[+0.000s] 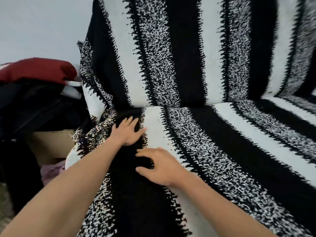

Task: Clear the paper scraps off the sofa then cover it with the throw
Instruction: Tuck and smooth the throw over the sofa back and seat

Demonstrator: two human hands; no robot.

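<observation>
Mostly done, seemingly, no paper scraps in sight: past a red cushion (37,69), left hand (127,132) flat and splayed, right hand (162,166) loosely bent, gripping nothing, both on the striped throw (222,142) draped over sofa seat and back; only smoothing left.

The black-and-white striped woolly throw (222,142) offers open passage across the seat to the right and up the far backrest; near left, the left hand (127,132) and right hand (160,166) rest on it; further left, a dark red cushion (37,69), a black heap (34,108) and a tan cardboard box (49,142) crowd the side.
</observation>
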